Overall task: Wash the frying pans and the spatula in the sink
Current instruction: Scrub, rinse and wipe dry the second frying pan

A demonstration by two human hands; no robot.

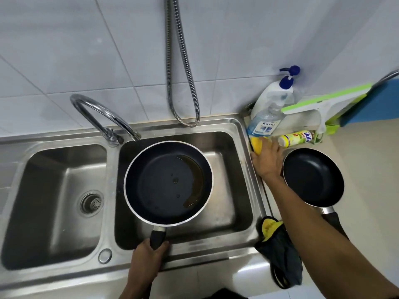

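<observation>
Brushed steel sink point(64, 130), chrome tap point(101, 113), matt nonstick pans w/ oily pan point(168, 182), glossy wall tiles point(64, 50).

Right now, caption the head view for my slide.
Left hand holds the oily frying pan over the right sink basin; right hand touches a yellow sponge near the second pan.

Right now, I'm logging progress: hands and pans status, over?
Left hand grips large pan by handle, over right basin. Right hand on yellow sponge, grip unclear. Small pan on counter; spatula unseen.

White tiled wall point(64, 50), flex metal hose point(172, 61) hanging down it, beige counter point(367, 169) at rt
</observation>
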